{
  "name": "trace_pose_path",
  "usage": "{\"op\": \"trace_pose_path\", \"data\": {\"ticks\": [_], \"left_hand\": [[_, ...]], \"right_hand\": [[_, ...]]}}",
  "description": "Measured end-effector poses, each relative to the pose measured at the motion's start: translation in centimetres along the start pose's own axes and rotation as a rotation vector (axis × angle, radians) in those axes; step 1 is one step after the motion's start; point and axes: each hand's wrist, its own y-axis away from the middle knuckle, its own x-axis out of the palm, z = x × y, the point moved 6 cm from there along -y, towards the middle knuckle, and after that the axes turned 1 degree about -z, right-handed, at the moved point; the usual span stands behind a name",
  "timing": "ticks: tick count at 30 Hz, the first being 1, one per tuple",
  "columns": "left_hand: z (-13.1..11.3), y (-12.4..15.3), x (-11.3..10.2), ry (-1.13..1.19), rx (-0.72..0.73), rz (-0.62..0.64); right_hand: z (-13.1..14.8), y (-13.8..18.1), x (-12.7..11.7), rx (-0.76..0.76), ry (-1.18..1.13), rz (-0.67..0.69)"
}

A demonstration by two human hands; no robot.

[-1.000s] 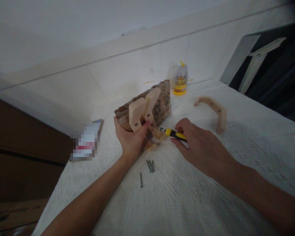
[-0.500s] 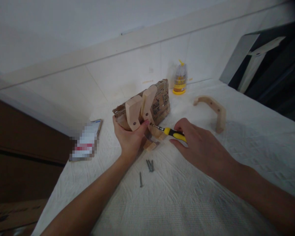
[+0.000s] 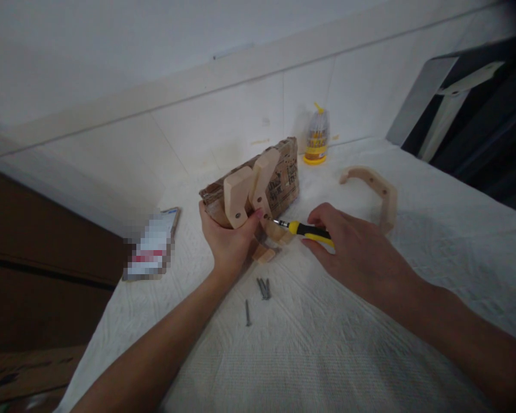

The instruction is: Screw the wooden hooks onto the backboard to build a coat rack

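Note:
My left hand (image 3: 229, 238) grips a pale wooden assembly (image 3: 248, 191) of two joined pieces, holding it upright against a cardboard block (image 3: 284, 179) on the white cloth. My right hand (image 3: 355, 248) is closed on a yellow-and-black screwdriver (image 3: 306, 229), whose metal tip points left and touches the lower wooden piece near my left thumb. Small wooden blocks (image 3: 264, 252) lie just under the assembly.
Several loose screws (image 3: 264, 288) and a single one (image 3: 247, 312) lie on the cloth in front of my hands. A curved wooden piece (image 3: 376, 189) rests to the right. A yellow-capped bit holder (image 3: 316, 137) stands by the wall. A blurred card (image 3: 152, 246) lies left.
The wooden assembly tilted slightly in my left hand. My right hand with the screwdriver shifted a little to the right and turned, its tip staying at the wood.

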Motion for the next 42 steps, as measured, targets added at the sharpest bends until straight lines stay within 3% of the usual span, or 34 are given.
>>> {"op": "trace_pose_path", "data": {"ticks": [6, 15, 21, 27, 34, 42], "left_hand": [[0.16, -0.12, 0.02, 0.034, -0.018, -0.012], [0.19, -0.03, -0.06, 0.003, -0.009, -0.001], [0.06, -0.03, -0.08, 0.015, -0.014, -0.016], [-0.19, 0.2, 0.15, 0.051, -0.028, 0.031], [-0.13, -0.01, 0.01, 0.064, -0.014, -0.005], [-0.15, 0.19, 0.24, 0.083, -0.027, 0.036]], "right_hand": [[-0.1, -0.02, 0.02, 0.024, 0.138, 0.049], [0.26, 0.09, 0.02, -0.015, 0.016, 0.033], [0.27, -0.04, 0.43, 0.007, 0.08, 0.127], [0.04, -0.1, 0.38, 0.01, 0.006, 0.064], [-0.08, -0.21, 0.57, -0.002, 0.057, 0.104], [-0.12, -0.12, 0.28, -0.008, 0.009, 0.018]]}}
